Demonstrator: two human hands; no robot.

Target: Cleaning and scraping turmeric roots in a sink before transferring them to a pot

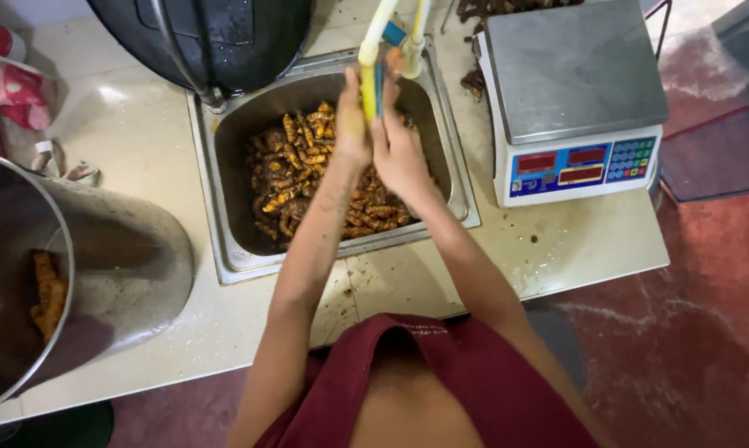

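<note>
At the top centre of the frame our left hand [354,116] and right hand [398,149] were both closed around the yellow hose [369,62] over the sink [225,199] of roots [308,178], and we judged wet, stained grips might let it slip and spray the scale [573,99].

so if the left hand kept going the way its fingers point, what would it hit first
Probably the yellow tap pipe: the left hand points up along it, away from the person, over the sink of turmeric roots, and seems to touch it already. Depth is unclear.
</note>
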